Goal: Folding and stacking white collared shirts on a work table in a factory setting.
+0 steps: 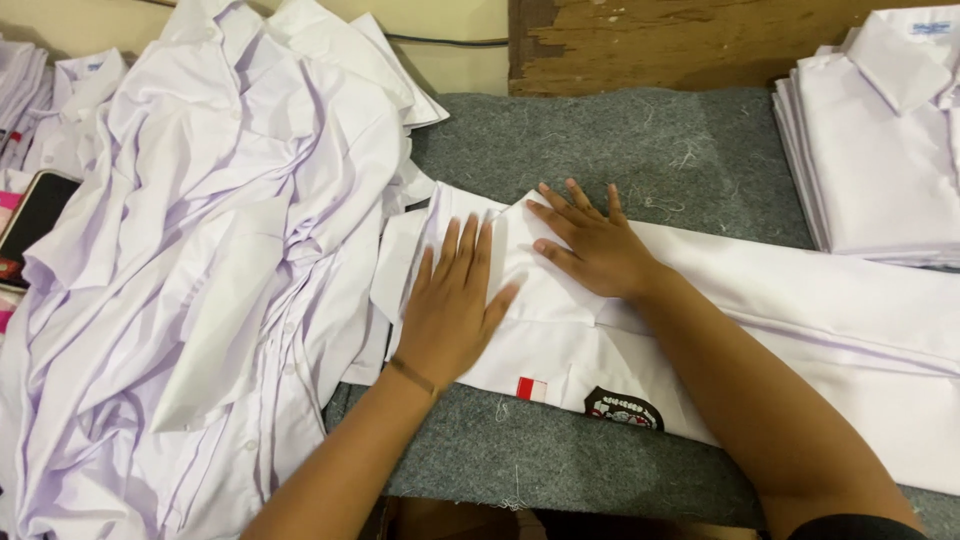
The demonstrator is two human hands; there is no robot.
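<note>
A white shirt (800, 320) lies stretched across the grey felt table (620, 150), its collar end toward the left. A small red-and-white patch (531, 388) and a dark round badge (624, 409) show near its front edge. My left hand (452, 303) lies flat, fingers spread, on the folded collar end. My right hand (592, 243) presses flat on the same fold just to the right, fingers pointing left. Neither hand grips anything.
A loose heap of crumpled white shirts (210, 260) fills the left side. A neat stack of folded white shirts (880, 130) stands at the back right. A dark phone (35, 215) lies at the far left edge. A worn wooden board (680, 40) is behind the table.
</note>
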